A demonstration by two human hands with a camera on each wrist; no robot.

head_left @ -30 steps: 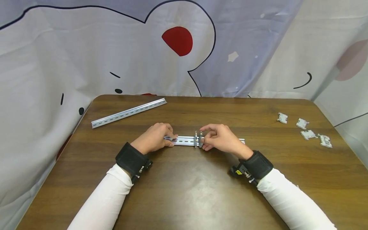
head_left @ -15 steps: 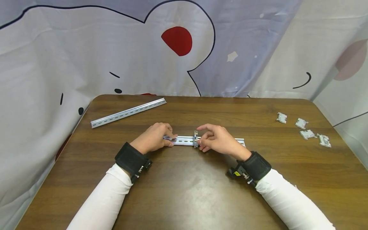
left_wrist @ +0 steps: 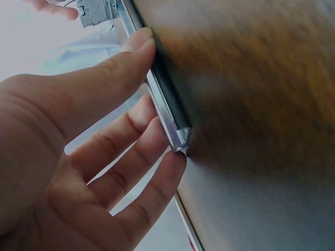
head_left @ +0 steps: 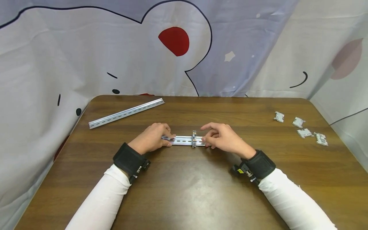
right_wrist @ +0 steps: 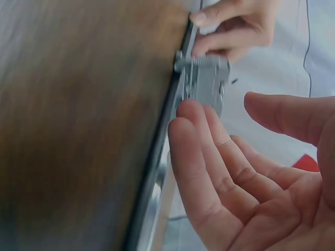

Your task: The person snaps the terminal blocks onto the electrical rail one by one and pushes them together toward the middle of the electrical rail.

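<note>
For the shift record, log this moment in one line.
left hand: pinches slotted rail; right hand: beside blocks on that rail; second rail: untouched, far left

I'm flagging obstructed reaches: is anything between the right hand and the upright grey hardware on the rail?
Nothing visible: in the head view, only a short bare stretch of rail separates the right hand from the grey hardware. The left hand pinches the rail on the hardware's other side.

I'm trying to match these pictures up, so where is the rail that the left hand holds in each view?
Head: the rail lies crosswise near the centre.
Left wrist: it slants from the top edge to about the middle.
Right wrist: it slants from top, right of centre, toward bottom left.
Shared landmark: the left hand.
</note>
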